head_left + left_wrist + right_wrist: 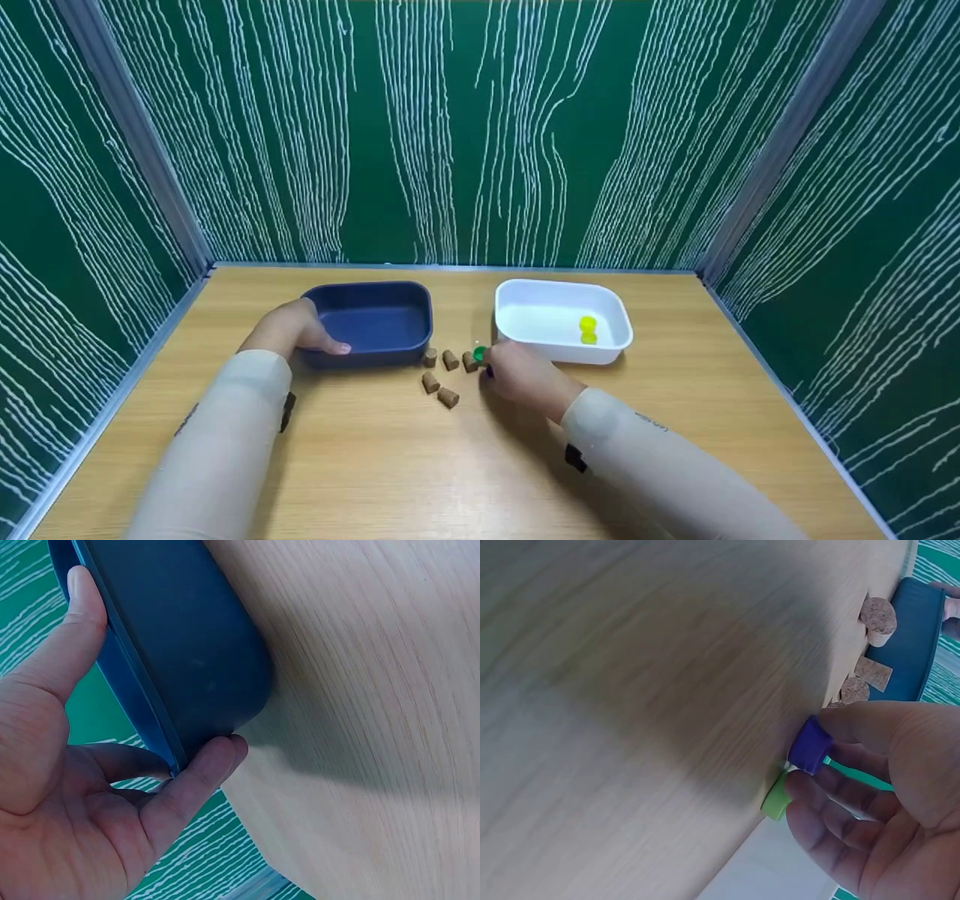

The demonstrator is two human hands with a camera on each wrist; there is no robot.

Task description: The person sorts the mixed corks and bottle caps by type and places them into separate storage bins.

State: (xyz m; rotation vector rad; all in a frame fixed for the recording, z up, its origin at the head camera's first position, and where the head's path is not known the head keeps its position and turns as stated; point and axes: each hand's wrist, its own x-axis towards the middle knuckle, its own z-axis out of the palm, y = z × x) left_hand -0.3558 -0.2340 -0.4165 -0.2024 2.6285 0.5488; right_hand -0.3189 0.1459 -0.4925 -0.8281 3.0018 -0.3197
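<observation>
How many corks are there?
5: one cork by the navy tray, a second right of it, a third beside the green cap, a fourth and fifth on the near side. The right hand may hide more.

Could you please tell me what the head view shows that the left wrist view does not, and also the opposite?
Only the head view: the white container with yellow pieces inside, the brown corks, the green piece and the right hand.

Only the left wrist view: the palm side of the left hand, with fingertips at the outer side of the dark blue container.

Both: the left hand holding that container, the wooden table and green, white-lined walls.
</observation>
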